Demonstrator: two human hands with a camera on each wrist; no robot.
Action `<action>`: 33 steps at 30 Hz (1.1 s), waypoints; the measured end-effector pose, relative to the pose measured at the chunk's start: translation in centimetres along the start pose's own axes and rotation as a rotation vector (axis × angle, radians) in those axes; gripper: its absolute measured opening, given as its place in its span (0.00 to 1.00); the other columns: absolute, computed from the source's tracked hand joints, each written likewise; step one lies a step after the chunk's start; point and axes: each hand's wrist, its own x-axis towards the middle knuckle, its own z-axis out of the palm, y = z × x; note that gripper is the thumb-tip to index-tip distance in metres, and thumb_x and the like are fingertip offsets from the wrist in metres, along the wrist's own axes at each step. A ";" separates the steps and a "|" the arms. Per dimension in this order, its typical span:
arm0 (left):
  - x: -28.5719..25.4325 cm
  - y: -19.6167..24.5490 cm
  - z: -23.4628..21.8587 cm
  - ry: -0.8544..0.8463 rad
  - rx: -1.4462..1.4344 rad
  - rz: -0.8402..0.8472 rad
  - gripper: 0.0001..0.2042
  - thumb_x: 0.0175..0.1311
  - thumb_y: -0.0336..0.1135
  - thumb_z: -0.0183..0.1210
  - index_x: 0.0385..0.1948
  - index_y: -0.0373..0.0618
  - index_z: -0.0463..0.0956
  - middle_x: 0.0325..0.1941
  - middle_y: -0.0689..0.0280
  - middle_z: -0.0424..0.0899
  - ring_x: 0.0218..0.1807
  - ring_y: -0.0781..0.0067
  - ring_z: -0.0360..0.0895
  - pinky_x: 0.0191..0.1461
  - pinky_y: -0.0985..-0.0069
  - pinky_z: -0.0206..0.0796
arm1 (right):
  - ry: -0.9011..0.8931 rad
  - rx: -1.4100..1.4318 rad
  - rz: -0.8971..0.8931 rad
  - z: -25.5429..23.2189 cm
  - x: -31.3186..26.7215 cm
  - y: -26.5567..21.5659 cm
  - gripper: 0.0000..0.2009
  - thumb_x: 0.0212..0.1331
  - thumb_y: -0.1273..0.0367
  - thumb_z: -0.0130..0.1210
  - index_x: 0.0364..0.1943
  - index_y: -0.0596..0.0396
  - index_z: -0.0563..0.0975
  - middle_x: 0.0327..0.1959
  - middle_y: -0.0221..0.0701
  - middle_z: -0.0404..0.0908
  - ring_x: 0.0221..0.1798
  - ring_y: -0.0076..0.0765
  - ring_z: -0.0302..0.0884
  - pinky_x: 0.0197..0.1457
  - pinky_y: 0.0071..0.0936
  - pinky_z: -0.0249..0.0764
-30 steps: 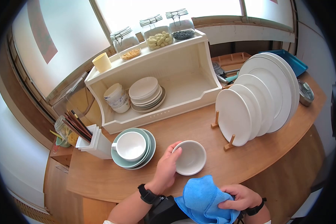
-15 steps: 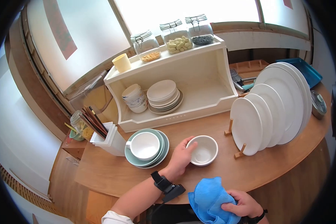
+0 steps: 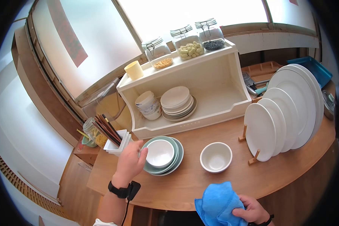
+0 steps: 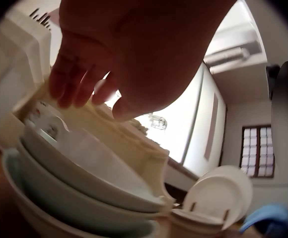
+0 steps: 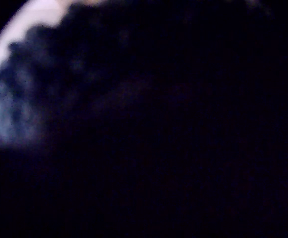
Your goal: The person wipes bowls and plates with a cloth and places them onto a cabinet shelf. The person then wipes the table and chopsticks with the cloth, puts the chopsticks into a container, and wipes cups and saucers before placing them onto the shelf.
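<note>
My left hand is just left of the white cup, thumb close to its rim and hiding the handle side. In the left wrist view its loosely bent fingers hang above the stack with nothing between them. The cup sits in pale green bowls stacked on the table. My right hand grips a crumpled blue cloth at the table's front edge. A white bowl stands upright on the table between the stack and the plates. The right wrist view is almost black.
Upright white plates stand in a wooden rack on the right. Behind, a cream shelf holds bowls and plates, with glass jars and a yellow cup on top. White containers with chopsticks stand at the left.
My left hand has let go of the white bowl and moved left to the cup on the stack. The bowl stays on the table. My right hand still holds the cloth; the head view has shifted.
</note>
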 end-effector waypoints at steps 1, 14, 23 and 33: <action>0.5 -0.9 0.2 0.005 0.004 0.007 0.12 0.65 0.28 0.52 0.48 0.34 0.75 0.48 0.51 0.81 0.50 0.55 0.79 0.55 0.66 0.70 | -0.001 0.001 -0.009 0.3 0.2 0.0 0.23 0.60 0.73 0.60 0.60 0.60 0.71 0.53 0.34 0.80 0.54 0.31 0.77 0.61 0.29 0.70; 0.8 -4.3 1.1 -0.124 0.066 0.137 0.08 0.62 0.27 0.55 0.41 0.38 0.75 0.44 0.52 0.77 0.48 0.48 0.76 0.52 0.62 0.70 | 0.040 -0.083 -0.033 0.8 0.5 0.5 0.22 0.64 0.69 0.59 0.60 0.62 0.70 0.53 0.31 0.77 0.54 0.25 0.73 0.60 0.25 0.68; 0.2 -3.5 1.5 0.147 -0.110 0.186 0.08 0.63 0.26 0.55 0.43 0.39 0.73 0.40 0.52 0.80 0.42 0.48 0.78 0.45 0.62 0.72 | 0.062 -0.124 -0.045 1.6 0.6 0.6 0.21 0.64 0.71 0.57 0.60 0.62 0.70 0.52 0.31 0.78 0.54 0.26 0.73 0.60 0.26 0.68; -5.8 2.7 -2.8 0.185 -0.211 0.655 0.20 0.59 0.28 0.63 0.53 0.37 0.72 0.43 0.55 0.81 0.43 0.52 0.81 0.43 0.67 0.77 | 0.105 0.026 -0.648 6.0 3.7 -0.3 0.26 0.62 0.74 0.54 0.65 0.63 0.63 0.60 0.49 0.73 0.60 0.50 0.74 0.64 0.42 0.70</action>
